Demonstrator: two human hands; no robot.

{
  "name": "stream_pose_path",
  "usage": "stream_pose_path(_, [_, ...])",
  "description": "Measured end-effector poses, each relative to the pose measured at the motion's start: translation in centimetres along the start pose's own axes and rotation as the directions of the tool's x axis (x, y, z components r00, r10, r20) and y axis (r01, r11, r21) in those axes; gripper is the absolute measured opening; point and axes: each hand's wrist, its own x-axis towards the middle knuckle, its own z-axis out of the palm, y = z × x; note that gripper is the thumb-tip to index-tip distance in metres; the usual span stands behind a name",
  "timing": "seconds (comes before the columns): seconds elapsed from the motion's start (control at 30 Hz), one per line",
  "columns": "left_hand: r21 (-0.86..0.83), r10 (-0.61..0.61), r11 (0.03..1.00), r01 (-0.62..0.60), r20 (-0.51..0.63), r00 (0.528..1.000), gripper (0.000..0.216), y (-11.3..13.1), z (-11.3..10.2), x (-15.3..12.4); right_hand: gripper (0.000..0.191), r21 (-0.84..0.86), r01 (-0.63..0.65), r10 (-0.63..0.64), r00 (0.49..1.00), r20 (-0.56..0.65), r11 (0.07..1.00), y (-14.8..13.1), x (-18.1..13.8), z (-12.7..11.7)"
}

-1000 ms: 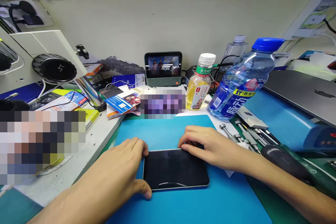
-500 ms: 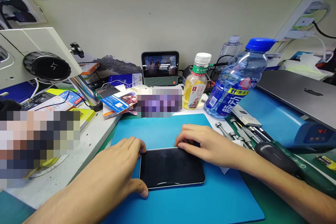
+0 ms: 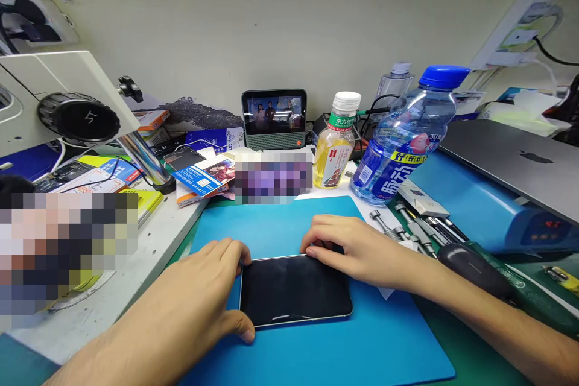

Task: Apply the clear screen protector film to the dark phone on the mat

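A black phone [image 3: 294,289] lies flat, screen up, on a blue work mat [image 3: 316,350]. My left hand [image 3: 203,295] grips its left end, fingers over the far corner and thumb at the near edge. Fingers bent, my right hand [image 3: 357,250] presses on the phone's far right corner. The corner under those fingertips is hidden.
Behind the mat stand a yellow drink bottle [image 3: 335,148], a large blue water bottle [image 3: 402,139] and a small screen [image 3: 274,117]. Screwdrivers [image 3: 416,226] lie to the right near a grey laptop [image 3: 520,163]. A microscope [image 3: 76,114] and boxes crowd the left.
Both hands stay in the same grip on the phone. The view has shifted slightly, so everything sits a little further left in the picture.
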Motion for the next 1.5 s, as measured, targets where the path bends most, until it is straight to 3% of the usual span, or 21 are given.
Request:
stream_pose_path(1.03, [0.025,-0.033,0.999,0.032,0.058,0.998,0.052,1.1,-0.8,-0.4,0.017,-0.001,0.017,-0.017,1.000,-0.003,1.000,0.3,-0.1,0.1])
stream_pose_path(1.5, [-0.004,-0.016,1.000,0.016,0.033,0.999,0.054,-0.1,0.0,0.0,0.019,0.003,0.014,-0.014,1.000,0.002,1.000,0.3,-0.2,0.1])
